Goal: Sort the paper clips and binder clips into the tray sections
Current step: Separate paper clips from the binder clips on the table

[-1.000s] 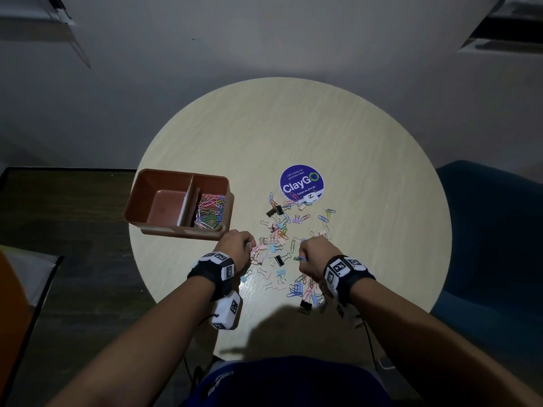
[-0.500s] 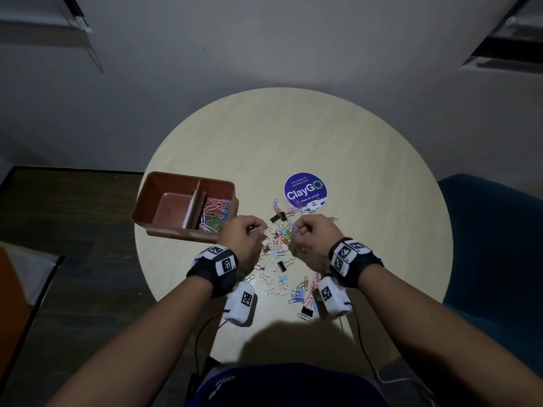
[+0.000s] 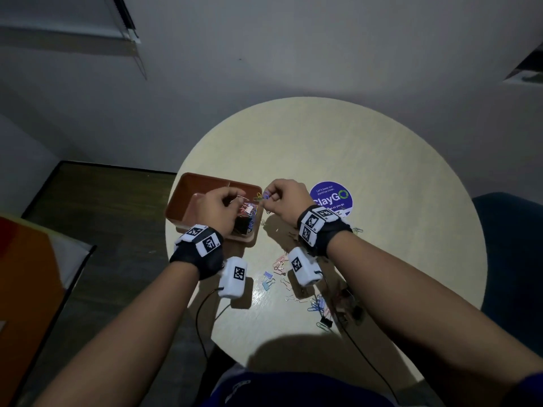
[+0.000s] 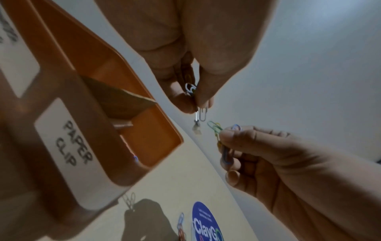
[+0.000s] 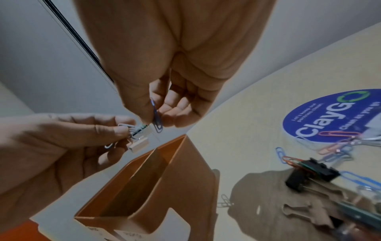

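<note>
A brown two-section tray (image 3: 188, 198) stands at the table's left edge, and its right section holds coloured paper clips (image 3: 249, 210). Its front label reads "PAPER CLIP" (image 4: 68, 146). My left hand (image 3: 235, 201) hovers over the tray and pinches silver paper clips (image 4: 202, 112) with a small pink binder clip (image 5: 140, 145) hanging from them. My right hand (image 3: 269, 196) is just right of it, above the tray's right rim. It pinches green, yellow and blue paper clips (image 4: 218, 135). The two hands nearly touch.
Loose paper clips and pastel binder clips (image 3: 276, 268) lie on the round table (image 3: 382, 171) under my right forearm, with a black binder clip (image 5: 309, 172) among them. A blue ClayGo sticker (image 3: 332, 196) lies right of the tray. A blue chair (image 3: 514, 245) stands at right.
Both hands lifted from the clip pile and moved left and forward to the tray, each carrying clips. The view has shifted to the left.
</note>
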